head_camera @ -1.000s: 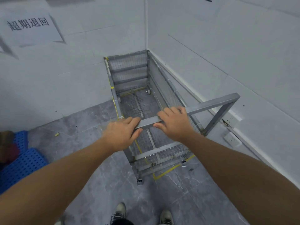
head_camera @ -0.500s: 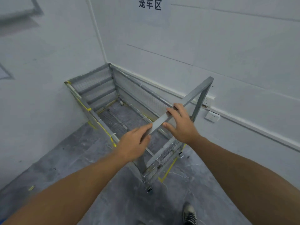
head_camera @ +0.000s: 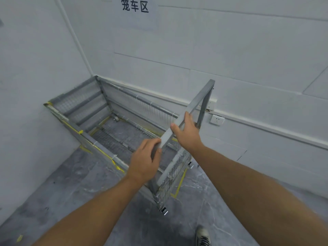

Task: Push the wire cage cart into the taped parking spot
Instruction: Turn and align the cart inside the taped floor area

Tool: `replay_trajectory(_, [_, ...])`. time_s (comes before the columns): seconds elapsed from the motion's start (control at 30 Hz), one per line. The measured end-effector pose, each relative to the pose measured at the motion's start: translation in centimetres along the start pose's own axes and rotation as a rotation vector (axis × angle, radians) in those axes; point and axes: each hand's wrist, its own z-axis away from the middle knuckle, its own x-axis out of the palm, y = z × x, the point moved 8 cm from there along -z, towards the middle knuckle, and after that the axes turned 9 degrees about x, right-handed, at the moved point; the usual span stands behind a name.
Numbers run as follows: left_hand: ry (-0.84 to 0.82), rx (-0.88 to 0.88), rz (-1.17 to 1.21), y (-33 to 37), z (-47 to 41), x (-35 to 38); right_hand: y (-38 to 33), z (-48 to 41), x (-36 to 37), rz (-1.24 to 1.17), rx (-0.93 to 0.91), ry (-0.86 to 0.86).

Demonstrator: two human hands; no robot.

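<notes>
Grey marble floor meets a white corner where the left hand and right hand both clasp the handle bar, apparently steering the wire cage cart, tucked against both walls within yellow tape.

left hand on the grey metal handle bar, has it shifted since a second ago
Yes. The left hand gripped the grey metal handle bar close beside the right hand; now it sits at the bar's near end, with a gap between them.
</notes>
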Motion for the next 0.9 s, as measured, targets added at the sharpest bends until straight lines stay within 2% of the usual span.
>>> replay_trajectory(0.47, [0.058,0.039,-0.015,0.4,-1.8,1.3,0.9,-2.9,-0.8,0.045,0.017,0.047])
replay_trajectory(0.9, [0.090,-0.074,-0.042,0.7,-8.5,5.9,1.9,-11.7,-4.3,0.160,-0.019,-0.036])
